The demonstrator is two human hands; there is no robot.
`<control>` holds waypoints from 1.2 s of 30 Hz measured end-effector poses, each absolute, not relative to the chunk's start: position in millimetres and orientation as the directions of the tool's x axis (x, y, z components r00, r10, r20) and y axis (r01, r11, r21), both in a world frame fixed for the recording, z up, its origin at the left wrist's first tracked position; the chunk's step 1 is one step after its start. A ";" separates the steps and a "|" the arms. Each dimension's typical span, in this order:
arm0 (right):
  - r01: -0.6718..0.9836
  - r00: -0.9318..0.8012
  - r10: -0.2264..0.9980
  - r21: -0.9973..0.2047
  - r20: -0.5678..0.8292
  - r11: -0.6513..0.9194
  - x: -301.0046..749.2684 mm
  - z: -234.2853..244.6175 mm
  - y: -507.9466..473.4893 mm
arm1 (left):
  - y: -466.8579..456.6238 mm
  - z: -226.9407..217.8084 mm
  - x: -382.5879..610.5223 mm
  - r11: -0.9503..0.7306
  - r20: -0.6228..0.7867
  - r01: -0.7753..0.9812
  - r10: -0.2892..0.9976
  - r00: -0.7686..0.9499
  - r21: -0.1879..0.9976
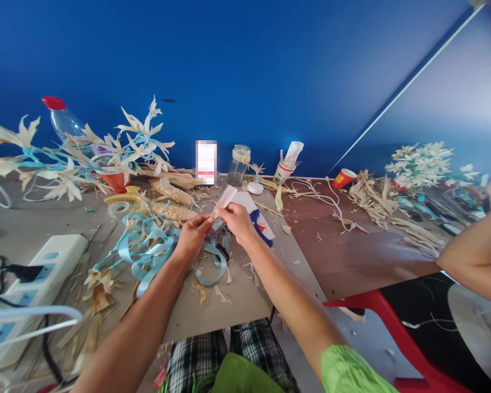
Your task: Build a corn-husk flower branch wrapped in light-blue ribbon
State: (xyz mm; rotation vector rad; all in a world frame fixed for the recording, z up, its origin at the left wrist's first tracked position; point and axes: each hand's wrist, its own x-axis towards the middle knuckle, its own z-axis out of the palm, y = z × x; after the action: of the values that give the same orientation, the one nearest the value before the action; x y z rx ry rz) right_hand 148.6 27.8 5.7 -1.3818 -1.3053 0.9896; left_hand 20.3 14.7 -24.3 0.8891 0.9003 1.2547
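A pale strip of corn husk (pixel 226 197) stands up between my fingers over the table. My left hand (pixel 193 236) pinches its lower end. Close beside it, my right hand (pixel 238 219) is closed on the same strip a little higher. Light blue ribbon (pixel 137 251) lies in loops below and left of my left hand. Just right of my right hand is a dark blue tool (pixel 260 228), perhaps a glue gun, on a white sheet (pixel 245 201). Dried corn cobs (pixel 174 194) lie behind my left hand.
Husk flowers on blue stems (pixel 141 128) spread at the left, near a power strip (pixel 45 273). A glass jar (pixel 238 164), a white cup (pixel 284 171) and a red cup (pixel 343 177) stand along the wall. Another person's arm (pixel 474 251) reaches in at right.
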 end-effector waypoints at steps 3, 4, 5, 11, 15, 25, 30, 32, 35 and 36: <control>0.249 0.108 0.992 -0.968 0.064 0.035 152.1 5.0 29.6 | 13.9 -22.9 20.8 0.086 -0.059 -0.383 0.995 0.083 0.920; 0.255 0.106 0.992 -0.966 0.062 0.033 152.8 5.1 29.7 | 13.8 -22.8 21.0 0.084 -0.057 -0.380 0.995 0.083 0.921; 0.254 0.099 0.993 -0.967 0.058 0.031 153.1 5.4 29.4 | 13.9 -22.8 21.0 0.082 -0.055 -0.377 0.995 0.081 0.923; 0.297 0.037 0.997 -0.953 0.073 0.059 147.8 8.4 22.0 | 15.2 -26.9 20.8 0.055 -0.036 -0.327 0.997 0.065 0.943; 0.420 0.057 0.991 -0.903 0.121 0.086 146.2 11.9 18.8 | 14.0 -26.5 21.9 0.022 -0.006 -0.278 0.998 0.056 0.960; 0.504 0.021 0.983 -0.852 0.180 0.145 144.9 21.4 13.6 | 14.7 -26.6 22.5 -0.029 0.025 -0.190 0.999 -0.022 0.981; 0.503 0.048 0.969 -0.844 0.244 0.188 141.1 21.7 9.6 | 17.7 -32.9 21.4 -0.074 0.065 -0.182 0.997 -0.051 0.981; 0.514 0.056 0.968 -0.839 0.244 0.182 139.4 22.8 9.4 | 17.4 -32.6 21.2 -0.096 0.089 -0.155 0.994 -0.057 0.983; 0.509 0.073 0.976 -0.849 0.206 0.141 137.2 24.6 10.2 | 16.1 -30.1 20.8 -0.123 0.116 -0.104 0.991 -0.073 0.987; 0.501 0.079 0.978 -0.856 0.192 0.128 136.6 24.8 10.8 | 15.6 -29.1 20.6 -0.129 0.122 -0.087 0.990 -0.075 0.988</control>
State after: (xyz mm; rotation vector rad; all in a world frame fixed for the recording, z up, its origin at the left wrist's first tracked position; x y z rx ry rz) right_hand 136.6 10.8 24.8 -1.4952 -1.5447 0.6993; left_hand 20.6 15.6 -29.1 1.1985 1.1289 1.3949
